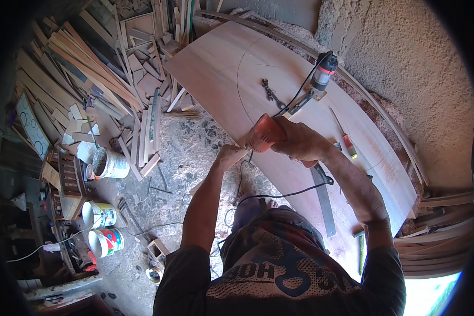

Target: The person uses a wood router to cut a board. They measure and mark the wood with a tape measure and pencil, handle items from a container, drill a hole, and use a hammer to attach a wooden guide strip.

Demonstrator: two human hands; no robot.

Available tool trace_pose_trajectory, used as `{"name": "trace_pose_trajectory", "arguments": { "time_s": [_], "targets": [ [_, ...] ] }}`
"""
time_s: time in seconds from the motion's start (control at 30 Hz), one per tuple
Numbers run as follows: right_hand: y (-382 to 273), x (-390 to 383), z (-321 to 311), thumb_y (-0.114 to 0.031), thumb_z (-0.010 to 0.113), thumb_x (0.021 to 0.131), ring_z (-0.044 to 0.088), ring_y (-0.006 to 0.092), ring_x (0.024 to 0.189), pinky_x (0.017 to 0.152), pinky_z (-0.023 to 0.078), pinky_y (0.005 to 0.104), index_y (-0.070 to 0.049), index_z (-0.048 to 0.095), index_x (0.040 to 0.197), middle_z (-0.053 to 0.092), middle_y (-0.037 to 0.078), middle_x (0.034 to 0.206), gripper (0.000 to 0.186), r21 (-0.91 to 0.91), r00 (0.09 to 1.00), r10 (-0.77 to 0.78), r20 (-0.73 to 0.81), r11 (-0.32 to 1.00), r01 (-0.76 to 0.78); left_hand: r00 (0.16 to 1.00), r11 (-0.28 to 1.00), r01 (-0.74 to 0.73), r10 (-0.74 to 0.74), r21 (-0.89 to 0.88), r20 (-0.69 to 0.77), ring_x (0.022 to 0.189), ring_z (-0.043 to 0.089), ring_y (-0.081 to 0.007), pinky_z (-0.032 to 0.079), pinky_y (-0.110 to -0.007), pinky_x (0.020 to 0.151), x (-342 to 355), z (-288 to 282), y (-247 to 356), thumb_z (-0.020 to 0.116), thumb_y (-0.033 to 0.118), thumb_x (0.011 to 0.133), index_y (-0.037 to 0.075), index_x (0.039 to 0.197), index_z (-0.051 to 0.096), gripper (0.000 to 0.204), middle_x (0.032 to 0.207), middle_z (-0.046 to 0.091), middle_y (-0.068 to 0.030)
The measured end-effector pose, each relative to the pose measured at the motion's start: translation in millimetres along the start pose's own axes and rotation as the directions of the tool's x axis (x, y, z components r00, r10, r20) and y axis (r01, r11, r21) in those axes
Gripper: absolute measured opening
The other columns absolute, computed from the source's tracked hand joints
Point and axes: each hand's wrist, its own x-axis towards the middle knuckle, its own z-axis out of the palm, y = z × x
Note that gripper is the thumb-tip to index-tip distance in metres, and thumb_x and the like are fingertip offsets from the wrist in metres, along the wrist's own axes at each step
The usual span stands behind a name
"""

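Observation:
My right hand [302, 140] is wrapped around an orange-red power tool [267, 134], held over the near left edge of a large pale wooden panel [210, 60]. The tool's working end is hidden, so its exact kind is unclear. My left hand [230, 156] is at the tool's left end, fingers drawn together. Whatever they pinch is too small to name. Beyond the tool, a grey-and-black router [323, 72] with a red band stands on the panel. Beside it lies a dark wrench [272, 95]. A long thin-bladed hand tool [345, 138] lies right of my right hand.
A flat metal bar [324, 205] and a hammer [359, 237] lie on the panel's near part. A black cord [289, 194] loops before my body. Wood strips and offcuts [89, 68] pile up at left, with buckets [110, 163] on the floor. A rough wall [405, 58] borders the right.

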Motion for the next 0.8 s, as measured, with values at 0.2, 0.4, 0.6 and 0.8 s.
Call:
{"name": "trace_pose_trajectory", "arguments": {
  "time_s": [0.2,0.4,0.6,0.8],
  "targets": [
    [3,2,1,-0.027,0.065,0.085,0.071,0.0243,0.065,0.069,0.056,0.0386,-0.004,0.040,0.140,0.069,0.014,0.079,0.065,0.000,1.000,0.005,-0.006,1.000,-0.005,1.000,0.999,-0.004,0.004,-0.044,-0.001,0.051,0.053,-0.0087,0.041,-0.028,0.048,-2,0,-2,0.077,0.040,0.085,0.005,0.071,0.070,0.039,0.061,0.061,-0.0005],
    [2,1,2,-0.027,0.066,0.085,0.071,0.0248,0.065,0.069,0.056,0.0395,-0.006,0.041,0.140,0.069,0.014,0.079,0.063,-0.005,1.000,-0.006,-0.020,1.000,0.006,0.999,0.999,-0.037,0.037,-0.010,-0.007,0.050,0.052,-0.0082,0.040,-0.028,0.047,1,-2,-10,0.075,0.036,0.088,0.004,0.071,0.070,0.036,0.060,0.061,-0.0005],
    [9,3,4,-0.027,0.065,0.085,0.071,0.0257,0.066,0.069,0.055,0.0408,-0.006,0.041,0.140,0.068,0.014,0.079,0.063,-0.013,0.999,-0.005,-0.035,1.000,0.005,1.000,1.000,-0.011,0.011,-0.020,-0.006,0.050,0.052,-0.0079,0.039,-0.028,0.046,0,1,-4,0.074,0.035,0.088,0.005,0.070,0.069,0.036,0.059,0.060,0.0003],
    [1,3,1,-0.027,0.065,0.084,0.071,0.0262,0.068,0.071,0.055,0.0406,-0.006,0.041,0.140,0.068,0.014,0.080,0.064,0.002,1.000,0.003,-0.007,1.000,-0.003,0.997,0.996,-0.075,0.073,-0.045,-0.039,0.049,0.051,-0.0075,0.037,-0.028,0.045,5,0,-17,0.074,0.034,0.089,0.007,0.064,0.067,0.037,0.057,0.058,0.0014]
  ]
}}
